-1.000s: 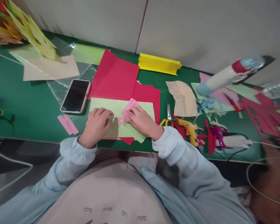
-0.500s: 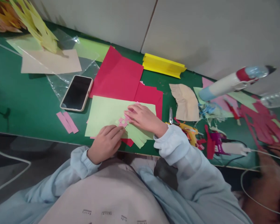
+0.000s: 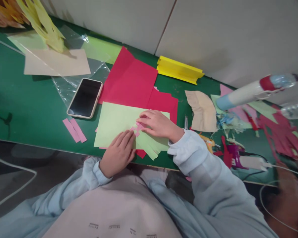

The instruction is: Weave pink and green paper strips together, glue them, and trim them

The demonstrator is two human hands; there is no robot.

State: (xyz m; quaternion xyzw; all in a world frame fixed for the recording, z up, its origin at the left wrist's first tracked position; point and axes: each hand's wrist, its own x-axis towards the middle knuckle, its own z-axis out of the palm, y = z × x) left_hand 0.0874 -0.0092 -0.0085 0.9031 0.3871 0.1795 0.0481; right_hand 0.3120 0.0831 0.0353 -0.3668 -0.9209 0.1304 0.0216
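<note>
A light green paper sheet [image 3: 114,120] lies on the green table [image 3: 27,109], its right part cut into strips with pink strips [image 3: 138,127] woven through. My left hand [image 3: 119,152] rests flat at the sheet's near edge, fingers stretched toward the weave. My right hand [image 3: 159,125] lies over the weave with its fingertips pressing on the pink strips. Red paper sheets [image 3: 131,79] lie under and behind the green sheet.
A phone [image 3: 85,98] lies left of the sheet, two loose pink strips [image 3: 74,130] nearer me. Yellow folded paper [image 3: 180,69], tan paper [image 3: 202,110], a glue gun [image 3: 208,142], scraps and a bottle [image 3: 253,89] crowd the right. Another person's hand [image 3: 286,191] is at far right.
My left hand slid from the sheet's middle back to its near edge, then edged right toward the weave. My right hand stayed on the pink strips. The view shifted slightly.
</note>
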